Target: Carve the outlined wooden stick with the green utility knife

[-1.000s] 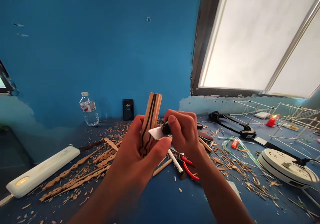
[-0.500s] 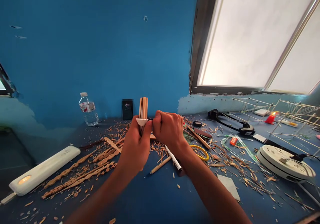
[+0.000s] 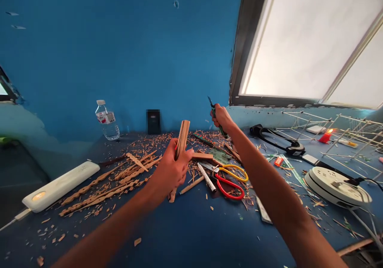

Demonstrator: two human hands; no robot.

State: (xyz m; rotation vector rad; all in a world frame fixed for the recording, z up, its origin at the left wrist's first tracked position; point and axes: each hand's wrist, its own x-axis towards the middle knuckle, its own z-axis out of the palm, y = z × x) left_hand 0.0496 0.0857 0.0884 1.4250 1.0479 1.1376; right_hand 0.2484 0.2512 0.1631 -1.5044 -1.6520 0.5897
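Note:
My left hand point(image 3: 172, 166) is closed around a bundle of wooden strips point(image 3: 183, 135), held slightly tilted above the desk, with its lower end showing beneath the fist. Farther right and higher, my right hand point(image 3: 222, 119) grips a knife point(image 3: 210, 101) with a dark green handle, its narrow blade pointing up and left. The knife is apart from the wood. Below the hands lie scissors point(image 3: 229, 188) with red and yellow handles, a white marker point(image 3: 206, 177) and a thin wooden stick point(image 3: 192, 185). A flat wooden block point(image 3: 202, 156) rests just right of my left hand.
Notched wooden strips point(image 3: 107, 204) and shavings litter the desk. A white power bar point(image 3: 61, 186) and water bottle point(image 3: 107, 121) stand left. At right are a lit red candle point(image 3: 325, 137), a stick frame point(image 3: 339, 156), a headset point(image 3: 277, 145) and a round power strip point(image 3: 335, 184).
My right hand has moved up and right, away from my left hand, and the knife now shows. The white piece across the wood is no longer visible. The bundle tilts right; the scissors are uncovered.

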